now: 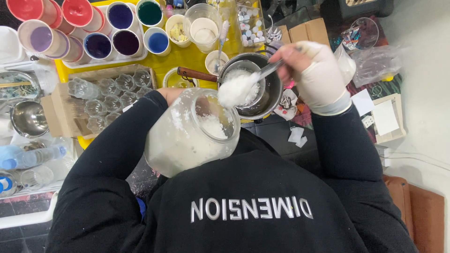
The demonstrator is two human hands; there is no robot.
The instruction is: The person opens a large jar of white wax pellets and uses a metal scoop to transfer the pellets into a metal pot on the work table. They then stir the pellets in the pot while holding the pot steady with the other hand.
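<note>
The gloved right hand (318,77) clamps a metal scoop (241,86) heaped with white flaky granules above the steel pot (269,96), while the left hand (171,93) grips the tilted, frosted-looking glass jar (187,133).

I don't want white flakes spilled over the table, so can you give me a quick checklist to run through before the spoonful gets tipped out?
1. Spoon loaded: ok, heaped with white flakes.
2. Right hand grip on the spoon handle: ok, gloved fingers closed around it.
3. Spoon over the metal pot: ok, the heap sits above the pot's opening.
4. Glass jar steadied: ok, tilted against the body, the left hand behind it, mostly hidden.
5. Pot sitting stable: cannot tell, its base is hidden by the jar and spoon.
6. Room in the pot: ok, only a low layer of flakes shows inside.
</note>
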